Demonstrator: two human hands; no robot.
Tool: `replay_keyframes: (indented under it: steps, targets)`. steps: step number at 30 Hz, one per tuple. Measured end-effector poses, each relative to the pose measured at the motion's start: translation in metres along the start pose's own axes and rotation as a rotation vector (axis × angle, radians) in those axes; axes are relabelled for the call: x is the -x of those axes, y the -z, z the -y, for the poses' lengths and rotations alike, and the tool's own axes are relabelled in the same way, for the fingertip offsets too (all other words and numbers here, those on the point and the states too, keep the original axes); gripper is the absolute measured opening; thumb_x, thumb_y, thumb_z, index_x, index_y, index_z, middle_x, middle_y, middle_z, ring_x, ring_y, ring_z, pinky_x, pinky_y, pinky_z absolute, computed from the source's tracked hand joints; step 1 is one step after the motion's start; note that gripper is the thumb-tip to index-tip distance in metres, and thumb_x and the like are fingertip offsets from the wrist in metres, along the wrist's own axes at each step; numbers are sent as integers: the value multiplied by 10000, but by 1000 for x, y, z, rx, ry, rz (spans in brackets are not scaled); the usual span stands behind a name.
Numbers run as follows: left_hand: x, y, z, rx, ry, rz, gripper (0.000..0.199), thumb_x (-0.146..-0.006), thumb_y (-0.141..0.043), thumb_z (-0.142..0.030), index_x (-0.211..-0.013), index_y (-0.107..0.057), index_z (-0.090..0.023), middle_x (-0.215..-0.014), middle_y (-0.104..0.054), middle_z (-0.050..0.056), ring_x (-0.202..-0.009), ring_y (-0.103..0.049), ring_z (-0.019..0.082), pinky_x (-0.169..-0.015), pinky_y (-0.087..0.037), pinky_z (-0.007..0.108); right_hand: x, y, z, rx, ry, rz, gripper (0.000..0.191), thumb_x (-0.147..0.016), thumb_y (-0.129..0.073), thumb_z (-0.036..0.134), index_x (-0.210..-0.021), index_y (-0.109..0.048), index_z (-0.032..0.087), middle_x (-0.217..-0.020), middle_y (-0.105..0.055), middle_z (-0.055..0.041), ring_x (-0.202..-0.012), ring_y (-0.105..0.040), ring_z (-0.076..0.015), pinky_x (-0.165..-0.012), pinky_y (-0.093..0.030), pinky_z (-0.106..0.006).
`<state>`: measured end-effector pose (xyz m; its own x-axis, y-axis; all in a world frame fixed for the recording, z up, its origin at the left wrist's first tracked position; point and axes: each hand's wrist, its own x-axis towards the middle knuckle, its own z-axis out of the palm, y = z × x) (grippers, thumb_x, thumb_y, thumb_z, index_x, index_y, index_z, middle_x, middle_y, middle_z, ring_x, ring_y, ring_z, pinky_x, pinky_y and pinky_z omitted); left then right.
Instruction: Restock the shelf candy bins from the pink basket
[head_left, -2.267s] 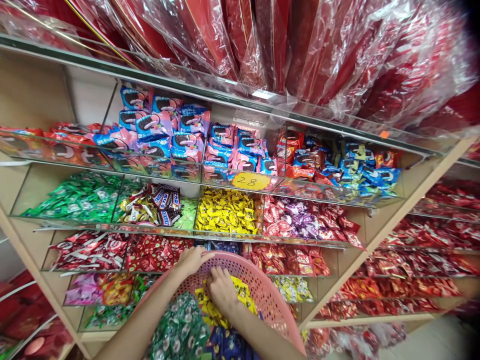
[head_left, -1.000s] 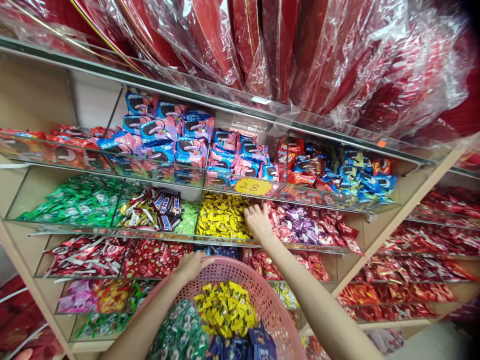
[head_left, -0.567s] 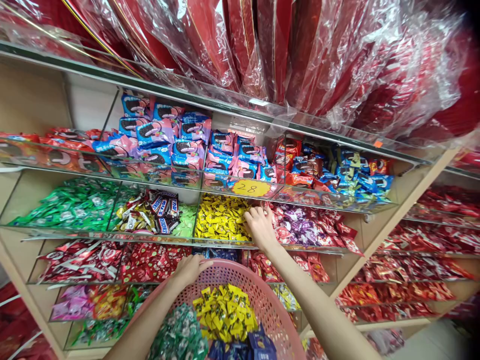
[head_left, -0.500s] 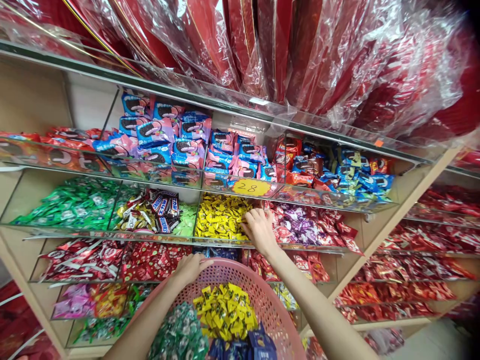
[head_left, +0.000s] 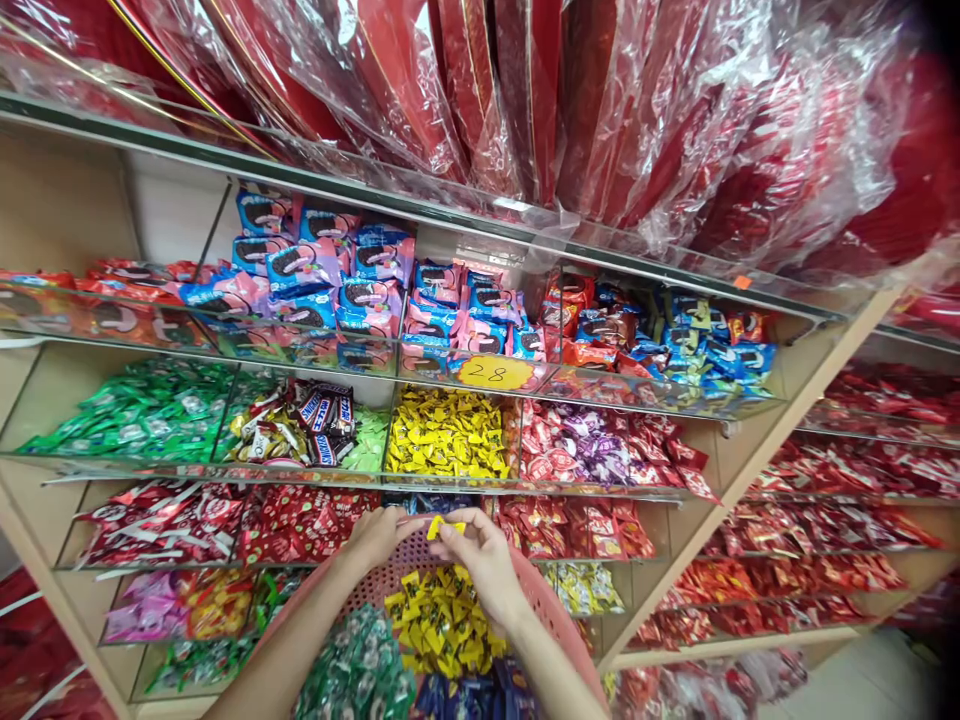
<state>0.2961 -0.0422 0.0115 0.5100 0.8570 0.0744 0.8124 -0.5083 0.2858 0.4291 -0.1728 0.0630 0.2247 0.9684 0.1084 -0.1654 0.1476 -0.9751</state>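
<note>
My left hand (head_left: 377, 541) grips the far rim of a pink perforated plastic basket (head_left: 551, 600). Above the basket, just right of that hand, my right hand (head_left: 480, 560) pinches a small yellow-wrapped candy (head_left: 442, 527). Inside the basket lie a heap of yellow candies (head_left: 431, 620), a pile of green-wrapped candies (head_left: 356, 665) and some dark blue packets (head_left: 465, 697) at the near side. On the shelf straight ahead, more yellow candies (head_left: 450, 435) fill a glass-walled compartment.
Glass shelves hold green candies (head_left: 142, 410), Snickers bars (head_left: 328, 420), blue-pink cookie packs (head_left: 304, 265) and purple-red candies (head_left: 592, 445). A yellow tag (head_left: 495, 372) reads 28. Plastic-wrapped red items (head_left: 540, 100) line the top. A wooden upright (head_left: 750, 480) stands at the right.
My right hand has moved from the shelf's yellow candy compartment down and left to above the basket, with a yellow candy in its fingers. My left hand stays on the rim.
</note>
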Motion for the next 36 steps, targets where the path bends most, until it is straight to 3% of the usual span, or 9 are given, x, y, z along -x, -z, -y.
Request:
replay_keyframes:
  steps: [4,16,21,25,30,36]
  targets:
    - [1,0,-1,-8,6,1,619,-725,-181,-700,-799,-593,-245,-811,-654,66,-816,-594,242,-608,-380,260,5,-2,-10,-194,-148,-11,336,-593,-705,332,-826,-532,162,-786,-608,-1,-698,-611,-116,-683,-468,-240]
    - [2,-1,1,3,-10,-7,596,-756,-180,-663,-799,-597,-239,-832,-652,65,-834,-589,231,-654,-389,266,6,5,-33,-493,-240,-1,240,-670,-657,315,-818,-541,167,-837,-596,3,-800,-624,-170,-708,-477,-261]
    - [3,0,-1,-2,-5,-23,600,-742,-194,-677,-796,-594,-232,-842,-650,67,-840,-583,240,-654,-391,275,9,9,-35,-552,-264,24,279,-679,-652,230,-936,-567,160,-904,-610,-27,-861,-604,-182,-766,-462,-279]
    - [3,1,-2,-19,-11,-23,594,-744,-200,-674,-829,-593,-236,-869,-645,69,-850,-580,241,-661,-393,279,11,9,-36,-583,-269,54,309,-674,-645,150,-978,-586,143,-926,-627,-52,-810,-596,-119,-783,-449,-244]
    - [2,1,-3,-36,-4,0,601,-745,-200,-674,-859,-594,-235,-884,-640,77,-876,-575,234,-676,-391,271,10,9,-37,-587,-223,32,365,-614,-680,97,-968,-610,147,-954,-632,-50,-846,-582,-105,-811,-429,-210]
    - [2,4,-6,-30,-13,13,612,-734,-199,-689,-814,-596,-230,-876,-645,75,-861,-582,231,-663,-391,268,8,8,-38,-534,-185,-33,266,-591,-700,125,-851,-644,145,-909,-648,-43,-847,-587,-118,-847,-419,-237]
